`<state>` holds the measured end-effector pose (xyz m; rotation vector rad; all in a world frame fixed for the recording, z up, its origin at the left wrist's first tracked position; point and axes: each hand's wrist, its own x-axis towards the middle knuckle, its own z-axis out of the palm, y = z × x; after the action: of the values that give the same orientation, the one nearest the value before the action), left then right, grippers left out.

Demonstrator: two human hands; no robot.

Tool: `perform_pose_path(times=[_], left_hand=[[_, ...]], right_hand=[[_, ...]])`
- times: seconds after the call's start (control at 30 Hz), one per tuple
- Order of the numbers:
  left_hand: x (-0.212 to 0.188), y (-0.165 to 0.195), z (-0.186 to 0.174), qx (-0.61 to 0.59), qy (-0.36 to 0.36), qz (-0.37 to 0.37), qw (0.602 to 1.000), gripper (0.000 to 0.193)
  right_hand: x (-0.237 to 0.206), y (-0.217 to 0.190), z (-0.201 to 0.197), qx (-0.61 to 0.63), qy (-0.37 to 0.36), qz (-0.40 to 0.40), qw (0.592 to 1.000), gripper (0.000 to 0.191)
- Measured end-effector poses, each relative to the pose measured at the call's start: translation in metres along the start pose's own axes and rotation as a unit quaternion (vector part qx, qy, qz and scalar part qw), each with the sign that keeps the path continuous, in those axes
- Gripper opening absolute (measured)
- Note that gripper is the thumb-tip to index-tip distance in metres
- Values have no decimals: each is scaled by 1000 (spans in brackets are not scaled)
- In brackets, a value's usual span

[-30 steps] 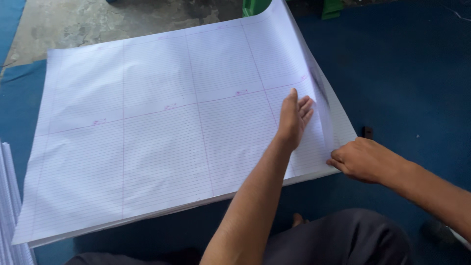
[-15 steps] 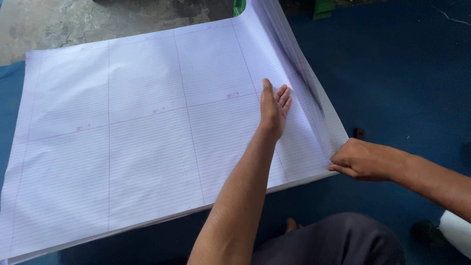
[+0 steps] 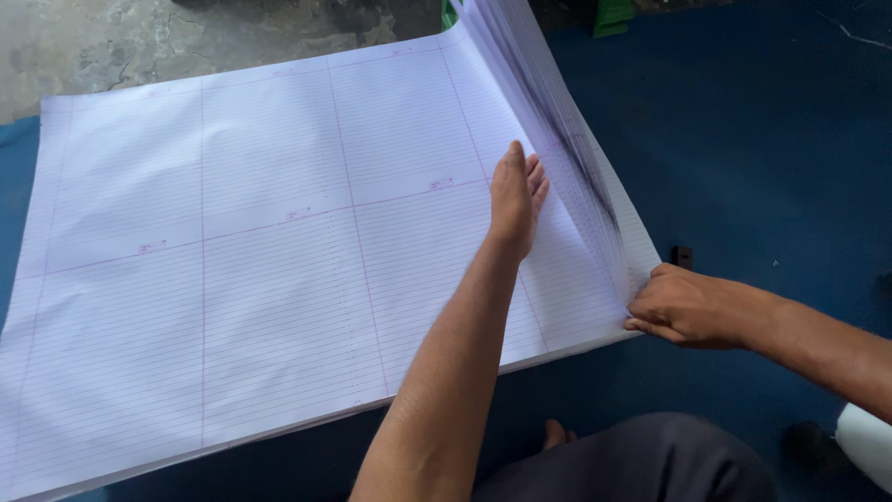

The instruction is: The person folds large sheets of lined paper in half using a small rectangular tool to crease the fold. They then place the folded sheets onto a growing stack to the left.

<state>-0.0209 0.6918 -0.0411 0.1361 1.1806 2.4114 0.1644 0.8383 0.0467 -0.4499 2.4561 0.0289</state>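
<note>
Paper fills most of the view: a thick stack of large ruled sheets lies flat on a blue floor covering, its far left corner reaching over a patch of bare grey concrete. The top sheet is white with fine blue lines and is cut into panels by thin pink lines, with small pink marks along the middle line.

Along the right side of the stack, many sheet edges are lifted and fanned, curling up and blurring into a dark streak that runs from the far edge down toward the near right corner.

The left hand lies on the top sheet just left of the fanned edges, palm down, fingers straight and pressed together, pointing far and a little right. Its bare forearm stretches from the near edge of the view across the stack.

The right hand is at the near right corner of the stack, fingers curled, thumb and fingertips pinching the corner of the lifted sheets where they meet the flat pile. Its forearm comes in from the right edge.

A small dark object sits on the blue covering just beyond the right hand, too small to identify. Green objects stand at the far edge. Near the bottom, the person's dark grey trouser leg and a bare toe show below the stack.
</note>
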Motion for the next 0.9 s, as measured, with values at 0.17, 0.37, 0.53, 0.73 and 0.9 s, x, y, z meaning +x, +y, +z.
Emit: perform_pose_path(times=[0.17, 0.37, 0.53, 0.73, 0.9], left_hand=[[3, -7, -1, 120, -14, 47, 992, 98], [2, -10, -3, 202, 2, 55, 978, 104], [8, -15, -5, 160, -6, 68, 985, 96], [2, -10, 0, 127, -11, 67, 990, 88], [-13, 5, 8, 197, 6, 95, 976, 91]], right_hand=[[4, 0, 5, 11, 10, -1, 1000, 42], [8, -3, 3, -17, -15, 23, 999, 44], [8, -5, 3, -11, -8, 21, 1000, 43], [8, -4, 5, -24, -2, 10, 1000, 42], [9, -3, 5, -16, 2, 7, 1000, 42]])
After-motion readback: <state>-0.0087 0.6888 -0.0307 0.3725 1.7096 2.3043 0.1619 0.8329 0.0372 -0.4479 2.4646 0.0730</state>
